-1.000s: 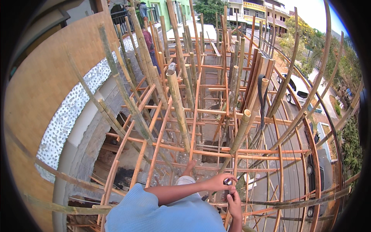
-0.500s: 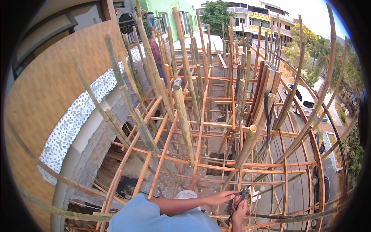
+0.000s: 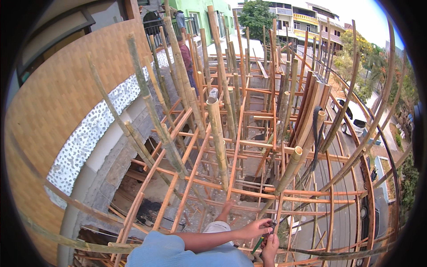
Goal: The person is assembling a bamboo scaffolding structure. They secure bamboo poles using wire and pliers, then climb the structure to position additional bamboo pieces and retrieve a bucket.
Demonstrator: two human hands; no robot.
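My right hand (image 3: 269, 247) is closed round a hand tool (image 3: 258, 244) with a green handle and a dark head, perhaps pliers. Just above it, my left hand (image 3: 258, 228) has its fingers bent together at the tool's dark head. Whatever small piece is between those fingertips is too small to make out. Both hands are together low in the view, in front of my blue-sleeved left arm, beside an upright wooden strip (image 3: 277, 209) of the scaffold.
Bamboo poles (image 3: 219, 147) rise all around, crossed by timber battens (image 3: 307, 192). A dark strap (image 3: 316, 133) hangs over one pole at right. A tiled wall (image 3: 66, 102) bounds the left. Further off, a person in dark red (image 3: 186, 58) stands. A white car (image 3: 351, 113) is on the road.
Both hands have moved slightly left with the tool, and its green handle now shows. My left fingers are more bent at its head. The whole view has shifted a little.
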